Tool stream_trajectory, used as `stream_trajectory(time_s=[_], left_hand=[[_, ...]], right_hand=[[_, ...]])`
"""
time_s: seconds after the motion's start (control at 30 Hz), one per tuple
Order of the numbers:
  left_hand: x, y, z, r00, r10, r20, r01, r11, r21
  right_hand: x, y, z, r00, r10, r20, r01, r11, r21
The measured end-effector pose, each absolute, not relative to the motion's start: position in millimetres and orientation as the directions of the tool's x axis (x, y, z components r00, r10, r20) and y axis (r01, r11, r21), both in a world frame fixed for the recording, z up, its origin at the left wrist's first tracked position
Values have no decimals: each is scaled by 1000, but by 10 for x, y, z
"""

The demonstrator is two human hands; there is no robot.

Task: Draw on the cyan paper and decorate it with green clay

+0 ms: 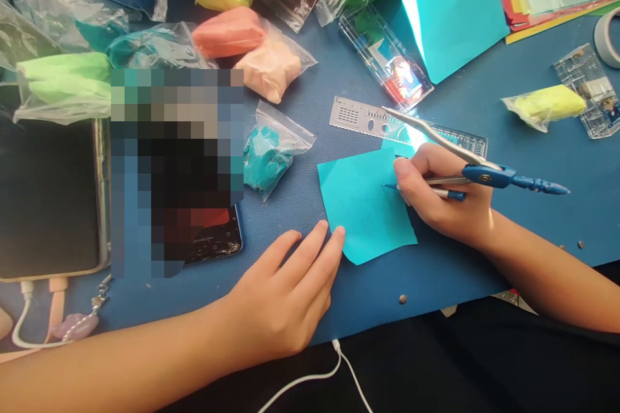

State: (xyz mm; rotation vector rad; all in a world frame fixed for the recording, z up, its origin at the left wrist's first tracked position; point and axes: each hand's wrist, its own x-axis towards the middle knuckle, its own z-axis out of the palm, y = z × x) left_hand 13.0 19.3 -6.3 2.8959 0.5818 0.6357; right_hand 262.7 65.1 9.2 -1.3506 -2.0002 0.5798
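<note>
A square of turquoise paper (363,206) lies on the blue tabletop in front of me. My left hand (295,290) rests beside it with fingers stretched out, the fingertips at its lower left edge. My right hand (445,190) is closed around a drawing compass (489,175), whose blue handle points to the right. The blue pencil tip on one compass leg is over the paper; I cannot tell whether it touches. The other metal leg reaches up and left over a clear ruler (358,115) behind the paper. A small turquoise piece of paper (392,147) shows partly beneath my right hand.
Bags of coloured clay (268,155) crowd the left and back. A phone (48,200) with cables lies at left, near a blurred area over another phone (217,235). Turquoise paper (460,19), a clear case (382,58) and a tape roll (608,39) are farther back.
</note>
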Motion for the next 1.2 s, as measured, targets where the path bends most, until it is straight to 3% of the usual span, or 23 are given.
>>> stream_trajectory(time_s=[0.2, 0.47, 0.73, 1.2], left_hand=[[134, 199, -54, 835, 393, 385, 343, -919, 194], [140, 207, -49, 837, 393, 381, 345, -919, 191], [140, 200, -55, 839, 390, 379, 346, -921, 182], [145, 208, -50, 834, 395, 386, 344, -918, 197]], right_hand=[[2658, 671, 151, -380, 897, 225, 623, 428, -654], [2645, 654, 109, -338, 904, 262, 586, 420, -693], [2613, 628, 158, -376, 885, 275, 641, 463, -612], [2585, 629, 146, -384, 880, 279, 607, 469, -641]])
